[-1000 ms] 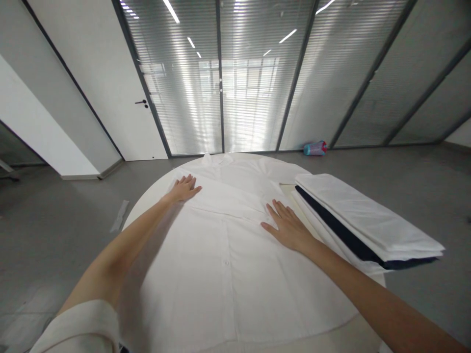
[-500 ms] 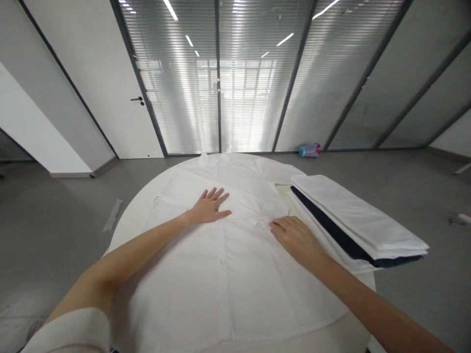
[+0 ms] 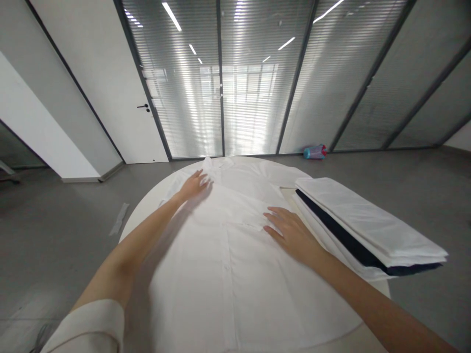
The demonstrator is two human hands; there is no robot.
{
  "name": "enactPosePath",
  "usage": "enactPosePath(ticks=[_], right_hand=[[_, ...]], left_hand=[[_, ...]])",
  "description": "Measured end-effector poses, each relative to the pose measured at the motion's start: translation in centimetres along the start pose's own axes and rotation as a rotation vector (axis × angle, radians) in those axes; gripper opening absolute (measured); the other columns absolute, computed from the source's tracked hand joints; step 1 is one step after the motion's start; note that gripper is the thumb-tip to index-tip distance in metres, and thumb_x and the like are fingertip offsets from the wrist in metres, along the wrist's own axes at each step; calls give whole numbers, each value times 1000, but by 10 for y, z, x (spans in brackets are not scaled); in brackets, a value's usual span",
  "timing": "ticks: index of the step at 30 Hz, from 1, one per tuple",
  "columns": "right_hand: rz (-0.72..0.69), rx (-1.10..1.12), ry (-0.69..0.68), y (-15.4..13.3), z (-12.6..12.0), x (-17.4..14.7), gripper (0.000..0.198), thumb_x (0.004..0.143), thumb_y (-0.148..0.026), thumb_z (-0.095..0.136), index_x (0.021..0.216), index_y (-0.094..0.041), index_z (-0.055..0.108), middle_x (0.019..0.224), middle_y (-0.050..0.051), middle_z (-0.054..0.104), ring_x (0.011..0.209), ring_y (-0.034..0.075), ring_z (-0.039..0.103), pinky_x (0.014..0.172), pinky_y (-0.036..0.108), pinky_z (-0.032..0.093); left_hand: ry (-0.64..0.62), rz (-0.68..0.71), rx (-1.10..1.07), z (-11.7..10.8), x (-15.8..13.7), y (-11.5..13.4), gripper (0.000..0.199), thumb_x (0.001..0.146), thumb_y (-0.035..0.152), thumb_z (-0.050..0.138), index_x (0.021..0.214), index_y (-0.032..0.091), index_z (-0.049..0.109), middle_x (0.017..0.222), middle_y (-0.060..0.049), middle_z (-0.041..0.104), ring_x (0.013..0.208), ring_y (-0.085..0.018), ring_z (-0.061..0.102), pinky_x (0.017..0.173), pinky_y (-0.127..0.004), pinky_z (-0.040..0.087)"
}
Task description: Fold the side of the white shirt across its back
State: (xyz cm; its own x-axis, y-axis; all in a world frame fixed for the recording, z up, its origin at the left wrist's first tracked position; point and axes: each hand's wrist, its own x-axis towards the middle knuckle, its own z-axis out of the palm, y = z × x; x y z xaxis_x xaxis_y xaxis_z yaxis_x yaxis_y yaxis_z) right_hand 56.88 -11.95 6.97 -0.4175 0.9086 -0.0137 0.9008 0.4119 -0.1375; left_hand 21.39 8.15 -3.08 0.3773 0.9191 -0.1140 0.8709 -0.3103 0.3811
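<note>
A white button-up shirt (image 3: 206, 274) lies spread over the round table, its button placket running toward me and its collar at the far edge. My left hand (image 3: 194, 186) is over the upper left of the shirt, near the collar, with fingers apart and slightly bent. My right hand (image 3: 290, 233) rests on the shirt's right side with its fingers spread, beside some small wrinkles and a fold of white cloth. Neither hand grips anything that I can see.
A stack of folded white garments (image 3: 368, 215) with a dark navy one (image 3: 349, 245) among them sits on the table's right side, overhanging the edge. The pale round table (image 3: 138, 215) shows at left. Behind, a blue and pink basket-like object (image 3: 314, 152) lies on the floor by the glass partition.
My left hand has moved away from me and a little left, from the shirt's middle toward the collar. My right hand stays near its place, and its fingers have spread.
</note>
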Motion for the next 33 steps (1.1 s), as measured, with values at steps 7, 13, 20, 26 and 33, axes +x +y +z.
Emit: enactPosePath(ticks=[7, 13, 20, 26, 33], right_hand=[[110, 125, -266, 13, 36, -5, 82, 97, -70, 23, 157, -14, 32, 162, 15, 25, 151, 30, 21, 123, 49, 25], [100, 102, -247, 15, 34, -8, 80, 97, -69, 24, 160, -18, 25, 163, 12, 23, 151, 29, 19, 124, 50, 22], [112, 126, -268, 15, 39, -7, 83, 96, -71, 25, 159, -16, 28, 163, 13, 23, 151, 31, 19, 123, 51, 22], [92, 127, -264, 15, 39, -5, 83, 96, -71, 26, 156, -14, 36, 162, 14, 27, 151, 31, 23, 123, 51, 22], [71, 114, -240, 17, 41, -4, 81, 96, -69, 26, 154, -13, 39, 161, 16, 30, 150, 32, 24, 122, 52, 25]], left_hand=[[-140, -309, 130, -5, 4, -94, 78, 99, 58, 35, 154, 4, 28, 161, -24, 23, 150, -36, 21, 119, -57, 19], [-195, -247, 137, -3, -15, -90, 81, 98, 63, 27, 156, 7, 26, 164, -20, 15, 153, -34, 11, 120, -57, 12], [-233, -57, 186, -17, -114, -100, 83, 96, 65, 21, 160, 13, 18, 166, -12, 15, 154, -26, 7, 123, -51, 0], [-101, -262, -8, -41, -151, -125, 86, 85, 68, 45, 149, 11, 44, 155, -15, 42, 147, -31, 32, 118, -41, 29], [65, -476, -43, -37, -139, -105, 53, 80, 38, 57, 127, 15, 65, 110, -9, 73, 98, -23, 67, 85, -31, 52]])
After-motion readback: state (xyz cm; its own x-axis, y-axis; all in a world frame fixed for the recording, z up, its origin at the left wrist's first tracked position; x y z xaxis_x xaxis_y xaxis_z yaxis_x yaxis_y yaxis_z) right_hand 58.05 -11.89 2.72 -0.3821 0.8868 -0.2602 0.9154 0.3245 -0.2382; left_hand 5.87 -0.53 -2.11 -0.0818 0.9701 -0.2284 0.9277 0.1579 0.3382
